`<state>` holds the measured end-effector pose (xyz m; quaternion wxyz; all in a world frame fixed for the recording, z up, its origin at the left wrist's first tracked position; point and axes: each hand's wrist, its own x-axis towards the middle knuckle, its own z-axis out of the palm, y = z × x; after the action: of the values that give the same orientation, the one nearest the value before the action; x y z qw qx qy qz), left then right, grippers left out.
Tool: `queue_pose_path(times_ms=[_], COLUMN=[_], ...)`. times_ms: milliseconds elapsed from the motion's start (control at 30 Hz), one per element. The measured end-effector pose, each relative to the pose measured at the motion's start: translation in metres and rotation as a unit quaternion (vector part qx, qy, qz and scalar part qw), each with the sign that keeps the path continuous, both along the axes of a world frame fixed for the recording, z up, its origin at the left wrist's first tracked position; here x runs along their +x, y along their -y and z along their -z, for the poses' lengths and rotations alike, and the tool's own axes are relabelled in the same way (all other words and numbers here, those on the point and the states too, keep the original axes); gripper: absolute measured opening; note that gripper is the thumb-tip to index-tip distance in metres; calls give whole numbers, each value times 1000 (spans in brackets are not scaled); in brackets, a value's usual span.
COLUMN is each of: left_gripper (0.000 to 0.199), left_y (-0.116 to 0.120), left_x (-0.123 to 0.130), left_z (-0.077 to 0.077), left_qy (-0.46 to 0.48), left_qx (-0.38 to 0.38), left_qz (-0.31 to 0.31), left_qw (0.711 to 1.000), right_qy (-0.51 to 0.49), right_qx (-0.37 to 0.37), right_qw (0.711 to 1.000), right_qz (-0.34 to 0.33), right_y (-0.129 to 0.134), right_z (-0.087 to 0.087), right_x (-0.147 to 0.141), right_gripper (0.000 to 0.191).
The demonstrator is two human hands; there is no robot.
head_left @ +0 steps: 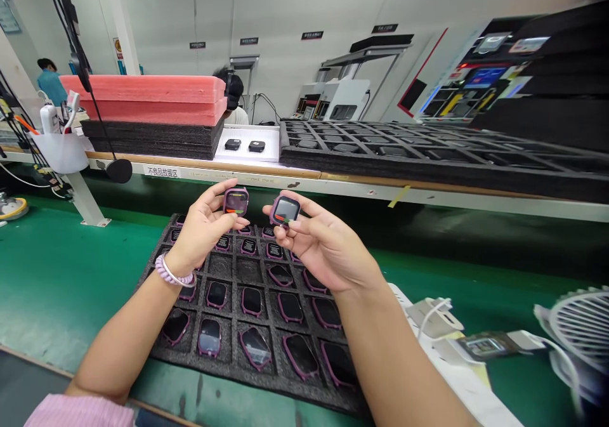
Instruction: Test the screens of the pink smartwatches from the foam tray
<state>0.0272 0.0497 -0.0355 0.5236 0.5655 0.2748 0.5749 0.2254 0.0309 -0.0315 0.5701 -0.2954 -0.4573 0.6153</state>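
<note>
Between the thumb and fingers of my left hand (209,217) is a purple-framed smartwatch body (236,202), its screen facing me. My right hand (318,236) pinches a second smartwatch body (285,210), slightly tilted, with red and green showing low on its screen. Both are held apart, above the far part of a black foam tray (233,358). Several like watch bodies, such as one dark-screened watch (251,301), lie in the tray's compartments. Two compartments (235,268) near the middle hold none. My forearms cover parts of the tray's sides.
A shelf edge (304,183) runs behind my hands, bearing pink foam blocks (152,97), a white box (245,154) with two black pieces, and a large black tray (404,154). At right are a power strip (428,363) with plugs and a white fan (580,332).
</note>
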Motion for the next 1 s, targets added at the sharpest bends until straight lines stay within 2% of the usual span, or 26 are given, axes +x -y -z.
queue_pose_path(times_ms=[167,367,667,1000], left_gripper=[56,53,49,51], left_y=[3,8,12,13], left_x=[0,2,4,6], left_z=[-3,-5,-7,-6], left_qy=[-13,-20,-26,-14], left_qx=[18,27,61,50], left_qz=[-4,-1,-20,2], left_qw=[1000,999,998,999], right_qy=[43,101,99,81], right_qx=[71,124,127,119], right_qw=[996,986,987,989], right_qz=[37,41,30,15], right_y=[1,4,5,5], right_z=[4,3,3,1], right_x=[-2,-1,-2,-2], right_gripper=[55,51,51,51])
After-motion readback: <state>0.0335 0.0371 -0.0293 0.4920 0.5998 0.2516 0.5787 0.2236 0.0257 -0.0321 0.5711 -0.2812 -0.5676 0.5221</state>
